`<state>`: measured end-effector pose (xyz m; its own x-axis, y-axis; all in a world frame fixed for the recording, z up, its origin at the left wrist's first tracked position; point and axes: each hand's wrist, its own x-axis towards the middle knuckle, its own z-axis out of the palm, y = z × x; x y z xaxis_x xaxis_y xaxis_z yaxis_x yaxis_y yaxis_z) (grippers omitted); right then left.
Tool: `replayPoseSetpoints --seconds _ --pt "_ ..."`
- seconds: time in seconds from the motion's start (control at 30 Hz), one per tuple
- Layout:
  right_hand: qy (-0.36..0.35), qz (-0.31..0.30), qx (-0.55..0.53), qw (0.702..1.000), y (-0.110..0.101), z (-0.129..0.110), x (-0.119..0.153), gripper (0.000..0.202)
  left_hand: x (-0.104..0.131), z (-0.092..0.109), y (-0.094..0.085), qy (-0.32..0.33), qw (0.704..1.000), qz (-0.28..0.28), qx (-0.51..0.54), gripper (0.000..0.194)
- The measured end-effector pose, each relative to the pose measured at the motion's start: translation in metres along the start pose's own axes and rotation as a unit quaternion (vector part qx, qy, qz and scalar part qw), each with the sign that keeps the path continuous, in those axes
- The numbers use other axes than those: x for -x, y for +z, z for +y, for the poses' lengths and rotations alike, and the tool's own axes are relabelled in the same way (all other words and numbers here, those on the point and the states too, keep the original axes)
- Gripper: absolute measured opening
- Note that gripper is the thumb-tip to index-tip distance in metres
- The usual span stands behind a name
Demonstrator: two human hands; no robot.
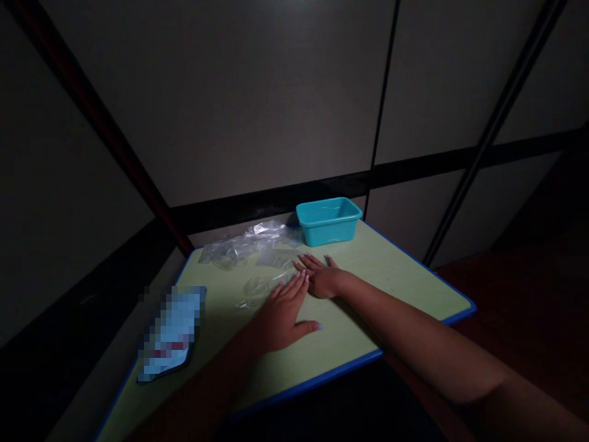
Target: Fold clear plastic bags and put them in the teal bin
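On the pale yellow-green table [350,331], a clear plastic bag [264,285] lies flat, partly hidden by my hands. My left hand [288,313] rests palm down on its near edge, fingers stretched forward and thumb out to the right. Just beyond it, my right hand [322,279] is also palm down with fingers spread, at the bag's right end. The fingertips of the left hand meet or slightly overlap the right hand's edge. Neither hand grips anything. More crumpled clear plastic [251,242] lies behind the bag.
A turquoise plastic basket [331,233] stands at the back of the table, near the wall panels [276,123]. At the left edge lies a flat, blurred-out rectangular object [172,331] with a dark rim. Blue edging [340,368] runs round the table.
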<state>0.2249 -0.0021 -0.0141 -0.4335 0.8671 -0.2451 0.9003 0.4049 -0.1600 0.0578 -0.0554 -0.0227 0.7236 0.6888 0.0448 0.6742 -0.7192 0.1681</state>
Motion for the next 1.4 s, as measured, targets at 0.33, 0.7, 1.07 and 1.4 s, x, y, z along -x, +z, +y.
replayPoseSetpoints --seconds 0.33,0.7,1.07,1.4 --pt "0.004 0.001 -0.026 1.000 -0.005 -0.002 0.006 0.062 0.003 -0.005 0.000 -0.116 0.990 -0.075 -0.039 0.080" --pt "0.005 0.004 -0.034 0.999 -0.003 -0.002 0.008 0.065 0.012 -0.032 -0.010 -0.306 0.949 -0.057 -0.052 0.080" --pt "-0.006 0.083 -0.015 0.996 0.000 -0.003 0.007 0.060 -0.004 -0.024 0.004 -0.169 0.976 0.045 -0.127 0.066" --pt "-0.096 0.086 -0.043 0.991 -0.001 -0.014 0.013 0.063 -0.005 -0.037 0.002 -0.188 0.975 0.065 -0.101 0.051"
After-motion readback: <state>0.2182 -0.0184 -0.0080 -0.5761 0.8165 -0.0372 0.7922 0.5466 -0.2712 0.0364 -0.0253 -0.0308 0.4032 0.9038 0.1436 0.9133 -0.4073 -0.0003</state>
